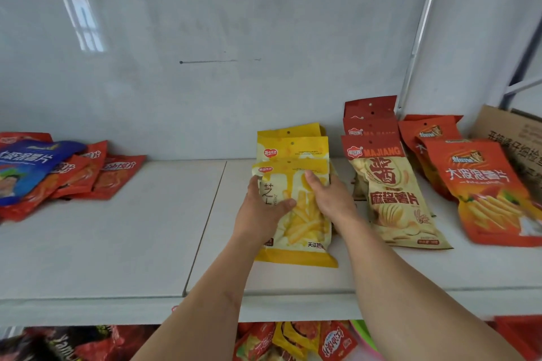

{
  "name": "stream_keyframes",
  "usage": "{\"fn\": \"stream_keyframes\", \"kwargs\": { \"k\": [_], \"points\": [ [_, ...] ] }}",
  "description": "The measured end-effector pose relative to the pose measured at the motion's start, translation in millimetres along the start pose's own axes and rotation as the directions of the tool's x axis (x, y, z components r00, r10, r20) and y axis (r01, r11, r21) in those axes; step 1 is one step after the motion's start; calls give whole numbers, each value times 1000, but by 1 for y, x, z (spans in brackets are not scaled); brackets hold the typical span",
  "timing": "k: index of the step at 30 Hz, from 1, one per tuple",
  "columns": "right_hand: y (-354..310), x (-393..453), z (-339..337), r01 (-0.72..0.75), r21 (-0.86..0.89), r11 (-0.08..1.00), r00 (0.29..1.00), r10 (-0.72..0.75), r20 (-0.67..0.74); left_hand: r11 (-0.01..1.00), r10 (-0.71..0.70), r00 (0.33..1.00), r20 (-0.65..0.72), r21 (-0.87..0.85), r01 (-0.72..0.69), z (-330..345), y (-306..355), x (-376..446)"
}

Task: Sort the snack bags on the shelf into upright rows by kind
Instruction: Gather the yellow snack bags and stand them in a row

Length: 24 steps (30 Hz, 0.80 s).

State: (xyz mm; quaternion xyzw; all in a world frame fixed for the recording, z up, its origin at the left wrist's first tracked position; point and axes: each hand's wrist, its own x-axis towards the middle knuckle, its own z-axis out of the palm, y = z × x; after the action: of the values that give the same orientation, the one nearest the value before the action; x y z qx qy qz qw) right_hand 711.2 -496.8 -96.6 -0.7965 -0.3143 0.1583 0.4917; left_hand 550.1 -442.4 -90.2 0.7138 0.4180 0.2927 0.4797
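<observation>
A front yellow snack bag (305, 223) leans upright at the middle of the white shelf (117, 243). My left hand (261, 211) grips its left edge and my right hand (331, 196) grips its right side near the top. Two more yellow bags (293, 143) stand in a row behind it. To the right stands a row of red-topped beige chip bags (390, 193), then a row of orange bags (487, 190). A loose pile of red bags (96, 176) with a blue bag (26, 167) on top lies flat at the left.
A cardboard box (516, 138) stands at the far right behind the orange bags. A glossy white back wall (205, 53) closes the shelf. Below the shelf's front lip, the lower shelf holds mixed red and yellow packets (293, 340).
</observation>
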Motion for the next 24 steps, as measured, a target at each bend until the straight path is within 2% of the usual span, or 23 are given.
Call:
{"fn": "stream_keyframes", "kwargs": {
  "k": [5,14,19,22,24],
  "points": [
    [3,16,2,-16,15,1000,1000,16,-20,1000,0,1000,11,-2,0,5,4,14],
    [4,30,3,-31,-73,997,999,29,-31,999,22,1000,-11,39,-21,11,3,25],
    [-8,24,0,-52,-324,945,993,16,-113,996,-3,1000,-1,85,3,2,10,22],
    [-18,15,-2,22,-497,868,977,-124,-173,996,-7,1000,-29,86,9,-8,15,18],
    [-24,7,-1,71,-575,815,953,-226,-203,988,5,998,-63,155,5,-17,14,14]
  ]
}}
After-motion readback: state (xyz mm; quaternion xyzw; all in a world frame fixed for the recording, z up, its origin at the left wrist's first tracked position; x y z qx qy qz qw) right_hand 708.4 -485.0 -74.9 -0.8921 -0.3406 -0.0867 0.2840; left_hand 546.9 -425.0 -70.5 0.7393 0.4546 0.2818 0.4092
